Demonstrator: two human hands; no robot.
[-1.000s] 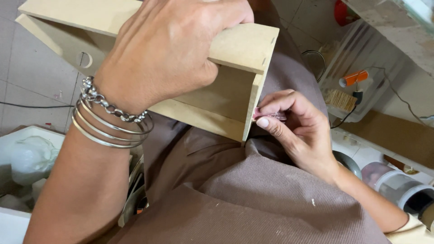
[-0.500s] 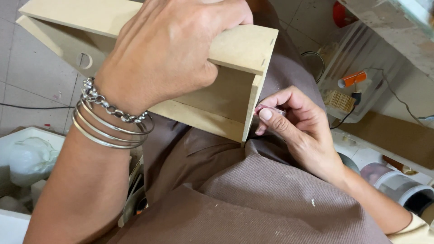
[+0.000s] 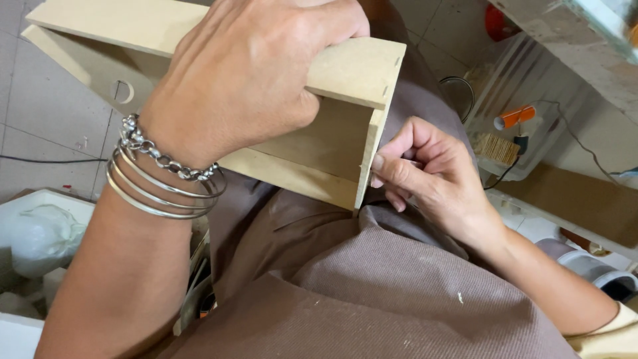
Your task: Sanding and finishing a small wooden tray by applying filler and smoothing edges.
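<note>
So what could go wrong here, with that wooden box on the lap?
1. The box rests on the lap with only the left hand gripping its top; it might tip or slide.
2. The right hand presses at the thin end panel's edge; fingertips could get pinched or catch a splinter.
3. Pushing there might strain the corner joint.

A single head-worn camera looks steeply down from the person's own eye level, close over the lap. The left hand [image 3: 246, 80] and the wooden box [image 3: 332, 143] fill the upper frame, the right hand [image 3: 425, 176] sits at centre right, and tiled floor [image 3: 40, 119] shows beyond at the left edge.
</note>
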